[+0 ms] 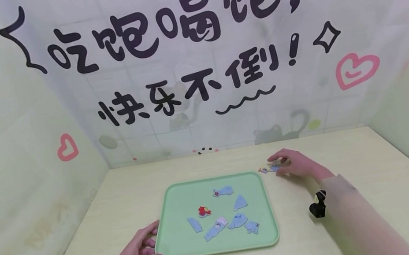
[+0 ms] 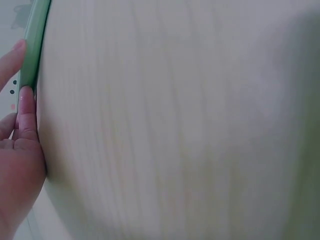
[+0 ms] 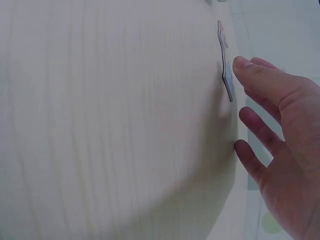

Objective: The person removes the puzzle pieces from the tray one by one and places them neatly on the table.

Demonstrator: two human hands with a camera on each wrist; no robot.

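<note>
My left hand holds the left edge of a pale green tray. Its thumb lies by the near left corner, and the other fingers touch the side rim. Several pale blue cut-out pieces lie in the tray, one of them a triangle. A red piece lies among them. Beyond the tray's far right corner, my right hand hovers over small printed pieces on the table. In the right wrist view its thumb is close to these pieces, with fingers spread and nothing gripped.
A light wooden table carries everything. A small black object shows beside the right sleeve. White printed cloth with black lettering stands behind the table, and fabric walls rise at both sides.
</note>
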